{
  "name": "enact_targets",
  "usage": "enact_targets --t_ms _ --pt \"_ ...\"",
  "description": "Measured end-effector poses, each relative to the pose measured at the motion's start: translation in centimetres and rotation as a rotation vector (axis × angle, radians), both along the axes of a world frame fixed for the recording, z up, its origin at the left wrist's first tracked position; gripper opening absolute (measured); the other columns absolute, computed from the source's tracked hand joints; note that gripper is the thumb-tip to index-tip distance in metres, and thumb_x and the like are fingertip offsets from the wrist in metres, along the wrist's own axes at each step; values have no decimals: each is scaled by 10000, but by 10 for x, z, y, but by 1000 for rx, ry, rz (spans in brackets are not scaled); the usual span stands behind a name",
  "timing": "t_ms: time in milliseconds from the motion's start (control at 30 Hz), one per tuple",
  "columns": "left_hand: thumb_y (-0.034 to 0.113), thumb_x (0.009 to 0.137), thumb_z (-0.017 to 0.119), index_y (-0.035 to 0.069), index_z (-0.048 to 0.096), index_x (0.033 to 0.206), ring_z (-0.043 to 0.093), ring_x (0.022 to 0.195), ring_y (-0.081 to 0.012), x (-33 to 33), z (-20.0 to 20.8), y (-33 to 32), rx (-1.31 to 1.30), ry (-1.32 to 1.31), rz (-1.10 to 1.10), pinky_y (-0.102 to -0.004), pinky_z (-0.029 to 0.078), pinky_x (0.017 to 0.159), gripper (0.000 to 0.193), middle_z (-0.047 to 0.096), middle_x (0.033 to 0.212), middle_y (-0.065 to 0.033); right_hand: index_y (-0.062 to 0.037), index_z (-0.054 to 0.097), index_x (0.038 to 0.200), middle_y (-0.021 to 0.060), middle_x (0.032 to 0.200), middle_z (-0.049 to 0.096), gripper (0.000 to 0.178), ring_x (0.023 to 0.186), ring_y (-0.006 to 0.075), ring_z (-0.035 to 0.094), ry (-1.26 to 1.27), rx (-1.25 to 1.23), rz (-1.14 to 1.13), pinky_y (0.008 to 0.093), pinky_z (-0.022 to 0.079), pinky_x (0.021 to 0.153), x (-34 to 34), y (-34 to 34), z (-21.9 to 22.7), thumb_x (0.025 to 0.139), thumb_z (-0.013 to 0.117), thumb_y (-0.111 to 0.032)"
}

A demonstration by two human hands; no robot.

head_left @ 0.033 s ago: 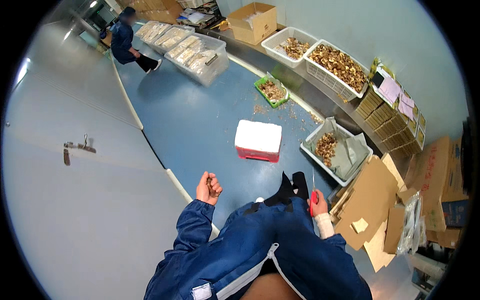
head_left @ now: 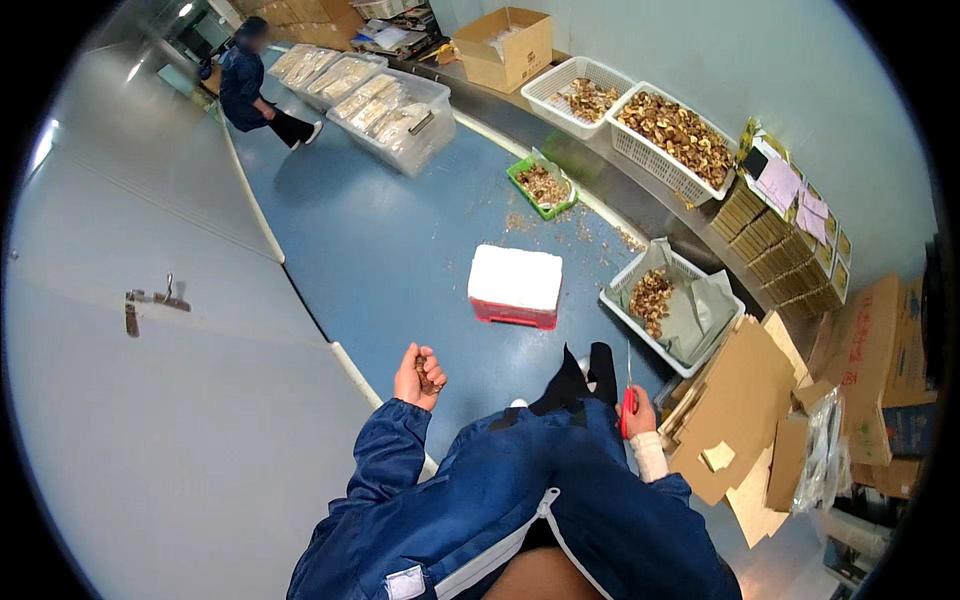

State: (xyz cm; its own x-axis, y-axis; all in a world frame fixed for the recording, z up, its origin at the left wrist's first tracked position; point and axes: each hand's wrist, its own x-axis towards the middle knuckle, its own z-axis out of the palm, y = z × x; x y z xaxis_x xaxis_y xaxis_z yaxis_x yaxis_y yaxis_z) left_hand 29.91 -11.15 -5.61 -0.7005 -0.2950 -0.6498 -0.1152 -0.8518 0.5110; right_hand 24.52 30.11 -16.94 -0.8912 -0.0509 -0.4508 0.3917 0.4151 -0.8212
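My left hand (head_left: 420, 377) is raised in front of the left sleeve, its fingers curled round a small brown mushroom (head_left: 421, 366) that mostly hides in the palm. Low on the right, beside my leg, my right hand (head_left: 642, 415) grips scissors (head_left: 629, 402) by the red handles, blades pointing up and away. Just beyond that hand stands a pale basket (head_left: 616, 300) lined with grey plastic sheet. Brown mushrooms (head_left: 651, 300) lie heaped on the basket's left side. A red box with a white top (head_left: 515, 278) rests on the floor ahead, between the two hands and farther off.
A green tray (head_left: 549, 211) of scraps sits on the littered floor. White baskets of mushrooms (head_left: 675, 135) and a carton (head_left: 502, 50) line the steel bench. Flattened cardboard (head_left: 735, 415) leans at right. A person (head_left: 245, 80) stands far left near clear bins (head_left: 410, 140).
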Motion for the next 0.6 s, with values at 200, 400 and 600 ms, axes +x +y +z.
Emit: enact_targets --t_ms 200,400,600 --pt "343 919 373 92 473 773 256 450 -103 -93 -26 23 50 -15 -66 -253 254 433 308 301 551 17 -99 424 1185 174 950 603 541 724 271 626 128 224 -28 356 494 643 -62 45 -47 712 669 -192" --pt "209 876 453 72 438 815 294 449 -112 -188 -31 54 -52 -183 -142 -265 286 434 151 323 554 10 -96 410 1195 146 908 599 530 677 214 606 206 187 -70 328 487 556 -157 63 -45 726 655 -131" --pt "232 818 515 77 467 793 369 379 -136 -167 -118 30 -491 -338 -581 -288 293 358 165 401 520 -13 -71 408 1201 94 961 567 527 714 174 565 -140 -32 -174 294 481 611 -181 96 -33 734 653 -95"
